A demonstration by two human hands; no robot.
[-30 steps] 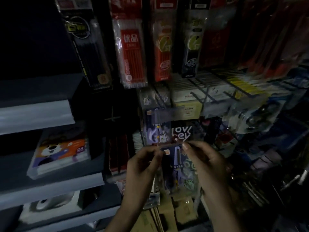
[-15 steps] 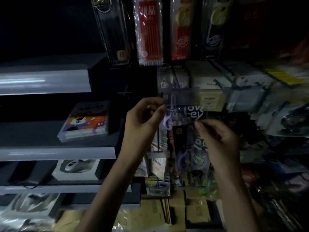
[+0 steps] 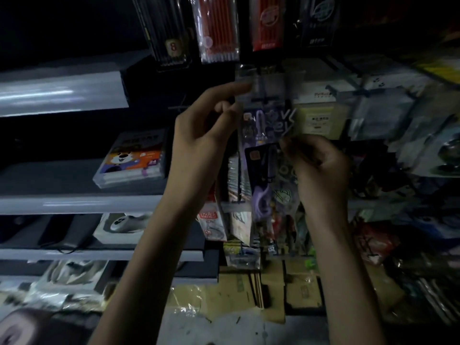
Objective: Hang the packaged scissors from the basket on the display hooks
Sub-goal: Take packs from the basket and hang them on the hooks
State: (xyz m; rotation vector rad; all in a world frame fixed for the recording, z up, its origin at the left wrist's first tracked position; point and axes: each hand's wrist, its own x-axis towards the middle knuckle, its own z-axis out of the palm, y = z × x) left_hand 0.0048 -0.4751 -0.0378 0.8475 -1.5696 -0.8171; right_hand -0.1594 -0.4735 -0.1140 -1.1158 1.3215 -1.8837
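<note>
Left grip [image 3: 199, 135] pinched the top of one scissors pack [image 3: 263, 120], raised since a second ago to the blurred display hook [image 3: 261, 95], while right grip [image 3: 321, 165] clutched the spare pack [image 3: 263, 175] just below, so hanging looked imminent.

Hanging pen packs [image 3: 219, 28] close off the space above, and stocked display hooks [image 3: 348, 82] crowd the right. The packaged scissors [image 3: 263, 185] fill the gap between the left hand [image 3: 199, 135] and right hand [image 3: 321, 165]. Open room lies leftward over the shelf [image 3: 74, 204], above a flat crayon box [image 3: 132, 158]; cardboard boxes [image 3: 273, 290] block the floor below
</note>
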